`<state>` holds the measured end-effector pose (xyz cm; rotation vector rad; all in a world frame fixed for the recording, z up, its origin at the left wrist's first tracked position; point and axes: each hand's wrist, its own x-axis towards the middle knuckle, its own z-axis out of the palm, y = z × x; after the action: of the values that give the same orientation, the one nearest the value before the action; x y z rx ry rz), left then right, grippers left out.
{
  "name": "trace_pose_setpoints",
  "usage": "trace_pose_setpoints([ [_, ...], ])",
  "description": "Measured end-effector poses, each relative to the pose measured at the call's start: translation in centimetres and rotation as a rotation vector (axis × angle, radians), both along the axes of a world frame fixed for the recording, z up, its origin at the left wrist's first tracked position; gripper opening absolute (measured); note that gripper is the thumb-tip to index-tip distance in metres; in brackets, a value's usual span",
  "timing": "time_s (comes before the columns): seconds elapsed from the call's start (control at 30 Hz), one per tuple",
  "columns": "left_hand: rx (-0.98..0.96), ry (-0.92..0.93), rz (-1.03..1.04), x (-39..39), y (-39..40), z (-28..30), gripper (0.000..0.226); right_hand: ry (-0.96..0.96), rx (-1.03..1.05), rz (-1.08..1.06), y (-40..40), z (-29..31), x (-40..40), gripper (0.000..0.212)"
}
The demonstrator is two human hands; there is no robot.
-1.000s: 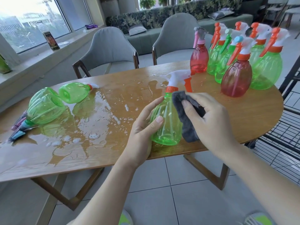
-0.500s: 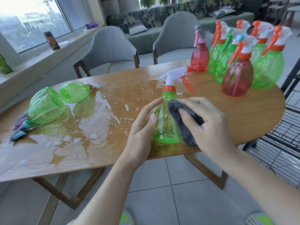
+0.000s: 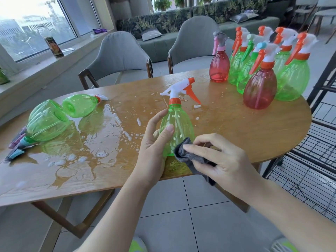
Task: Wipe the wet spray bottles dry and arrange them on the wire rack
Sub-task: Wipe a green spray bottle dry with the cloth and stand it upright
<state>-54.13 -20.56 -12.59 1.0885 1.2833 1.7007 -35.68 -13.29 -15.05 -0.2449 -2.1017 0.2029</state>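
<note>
- The left hand (image 3: 154, 148) grips the ribbed translucent green plastic spray bottle (image 3: 177, 124) from its left side, thumb across the front, fingers curled behind it.
- The right hand (image 3: 223, 159) pinches a crumpled dark grey cloth (image 3: 189, 153) and presses it against the bottle's lower right side.
- The bottle stands upright near the front edge of the oval wooden table (image 3: 236, 130), between the two hands; its white trigger head with orange nozzle and lever (image 3: 181, 90) is uncovered.
- The bottle's base is hidden behind the cloth and the left palm, so whether it touches the table cannot be told.
- Puddles and foam (image 3: 101, 140) cover the table's left half, where three green bottles lie on their sides (image 3: 54, 119); their heads are partly cut off or overlapped.
- At the far right stands a cluster of upright red and green spray bottles (image 3: 260, 70), overlapping, their count unclear.
- A black wire rack (image 3: 312, 157) is cut off by the right edge.
</note>
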Motion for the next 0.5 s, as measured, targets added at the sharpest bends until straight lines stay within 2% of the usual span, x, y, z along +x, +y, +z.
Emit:
trace_pose_setpoints([
  [0.2,0.028,0.069,0.015,0.0,0.0,-0.3,0.049,0.086,-0.104,-0.068,0.1,0.5,-0.4,0.026],
  [0.5,0.087,0.364,-0.021,0.3,-0.6,-0.4,0.041,0.156,-0.18,-0.292,1.6,2.8,-2.2,0.027],
])
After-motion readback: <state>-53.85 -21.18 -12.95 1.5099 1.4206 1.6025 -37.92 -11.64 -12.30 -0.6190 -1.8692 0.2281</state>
